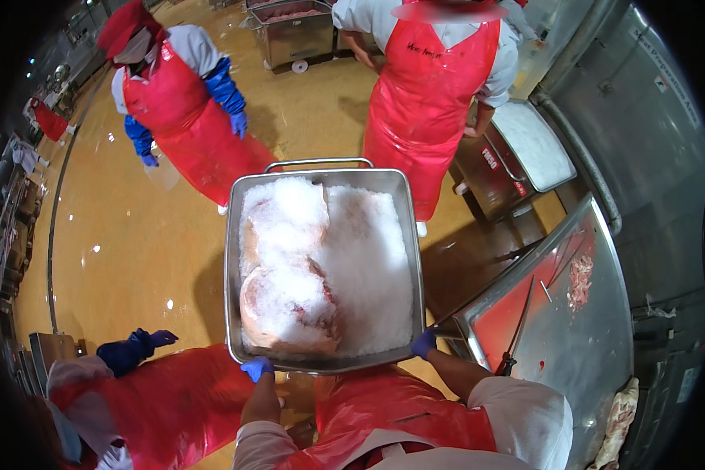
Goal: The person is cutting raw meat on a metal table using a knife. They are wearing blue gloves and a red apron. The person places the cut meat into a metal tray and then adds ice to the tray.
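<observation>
Squarely at the clock's centre sits a steel bin (233,258). At its seven o'clock corner the blue-gloved left hand (257,368) is clamped onto the bin; near five o'clock the right hand (424,343) touches the other near corner, though I cannot tell whether it grips. Inside, two meat pieces (288,333) lie toward nine o'clock under white, icy grains (372,282). A steel table (580,345) stands at four o'clock, bearing a long dark-handled tool (518,330).
</observation>
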Demonstrator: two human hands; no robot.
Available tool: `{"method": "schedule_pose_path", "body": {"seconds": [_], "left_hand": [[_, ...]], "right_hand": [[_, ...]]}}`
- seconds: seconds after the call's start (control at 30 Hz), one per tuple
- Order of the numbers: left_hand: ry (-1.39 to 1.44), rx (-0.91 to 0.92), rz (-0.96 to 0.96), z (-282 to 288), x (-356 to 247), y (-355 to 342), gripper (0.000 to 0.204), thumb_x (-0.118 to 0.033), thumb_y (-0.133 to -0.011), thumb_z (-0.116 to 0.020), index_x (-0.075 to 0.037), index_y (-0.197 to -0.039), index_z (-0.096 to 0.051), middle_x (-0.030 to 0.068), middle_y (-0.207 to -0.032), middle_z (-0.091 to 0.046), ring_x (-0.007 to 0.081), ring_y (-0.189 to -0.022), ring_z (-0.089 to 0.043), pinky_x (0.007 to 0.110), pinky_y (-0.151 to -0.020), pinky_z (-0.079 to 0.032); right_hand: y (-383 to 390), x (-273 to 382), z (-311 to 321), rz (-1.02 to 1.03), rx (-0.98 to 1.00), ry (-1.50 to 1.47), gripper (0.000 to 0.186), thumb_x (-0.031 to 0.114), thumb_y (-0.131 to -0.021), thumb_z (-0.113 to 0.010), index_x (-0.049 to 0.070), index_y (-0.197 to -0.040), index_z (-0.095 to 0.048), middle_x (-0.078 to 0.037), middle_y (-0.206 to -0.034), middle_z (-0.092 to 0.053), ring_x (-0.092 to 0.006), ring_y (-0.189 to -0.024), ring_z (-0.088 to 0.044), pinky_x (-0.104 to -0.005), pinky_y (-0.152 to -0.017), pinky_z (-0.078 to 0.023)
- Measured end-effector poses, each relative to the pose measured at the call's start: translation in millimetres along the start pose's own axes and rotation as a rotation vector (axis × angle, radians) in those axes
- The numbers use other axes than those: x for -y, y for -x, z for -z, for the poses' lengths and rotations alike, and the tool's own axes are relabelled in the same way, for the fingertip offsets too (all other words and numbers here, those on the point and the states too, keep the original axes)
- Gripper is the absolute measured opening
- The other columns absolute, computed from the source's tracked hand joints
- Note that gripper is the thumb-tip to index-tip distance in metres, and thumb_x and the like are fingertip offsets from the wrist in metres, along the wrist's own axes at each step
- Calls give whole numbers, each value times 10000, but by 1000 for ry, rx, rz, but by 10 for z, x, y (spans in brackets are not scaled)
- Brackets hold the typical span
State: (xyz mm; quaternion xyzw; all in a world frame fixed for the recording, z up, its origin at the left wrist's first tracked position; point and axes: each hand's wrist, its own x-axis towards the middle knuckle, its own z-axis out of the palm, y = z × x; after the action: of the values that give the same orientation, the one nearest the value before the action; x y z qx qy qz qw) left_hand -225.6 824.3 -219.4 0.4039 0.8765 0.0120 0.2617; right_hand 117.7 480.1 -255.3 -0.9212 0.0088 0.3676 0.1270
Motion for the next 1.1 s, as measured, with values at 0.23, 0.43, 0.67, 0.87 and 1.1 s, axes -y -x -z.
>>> {"method": "schedule_pose_path", "body": {"seconds": [0.23, 0.43, 0.67, 0.87, 1.1], "left_hand": [[-55, 18, -104, 234, -297, -616, 389, -237, -930, -528, -22, -1223, -391, 266, -1149, -622, 419, -1013, -648, 502, -862, -512], [-108, 44, -160, 254, -613, -1026, 389, -290, -944, -508, -24, -1226, -545, 227, -1212, -625, 418, -1018, -649, 511, -862, -512], [122, -236, -215, 14, -881, -560, 831, -411, -851, -596, 110, -1414, -275, 376, -1323, -451, 497, -1161, -519, 495, -969, -457], [567, 231, -541, -246, 153, 269, 777, -151, -786, -639, 79, -1419, -251, 298, -1415, -380, 376, -1264, -463, 421, -1068, -370], [297, 740, -328, 27, 637, 472, 503, -224, -844, -638, -121, -1269, -388, 92, -995, -589, 214, -665, -589, 397, -542, -458]], "right_hand": [[305, 51, -26, 987, 558, 1177, 304, 182, -684, -698, 41, -952, -670, -161, -846, -703, -318, -762, -703, -432, -735, -562], [353, -181, -271, 1228, 740, 678, 409, 424, -843, -639, 43, -986, -681, -173, -699, -647, -292, -651, -671, -445, -588, -546], [863, 312, -482, 56, 972, 283, 629, 621, -904, -495, 9, -903, -640, -145, -659, -606, -299, -557, -613, -466, -557, -547], [547, 390, -477, 429, 877, 550, 589, 580, -893, -487, 25, -866, -682, -162, -685, -653, -323, -672, -668, -469, -663, -544], [266, 1264, 378, 491, 133, 286, 568, 456, -865, -480, 24, -1225, -560, -230, -1231, -605, -346, -1136, -601, -467, -959, -472]]}}
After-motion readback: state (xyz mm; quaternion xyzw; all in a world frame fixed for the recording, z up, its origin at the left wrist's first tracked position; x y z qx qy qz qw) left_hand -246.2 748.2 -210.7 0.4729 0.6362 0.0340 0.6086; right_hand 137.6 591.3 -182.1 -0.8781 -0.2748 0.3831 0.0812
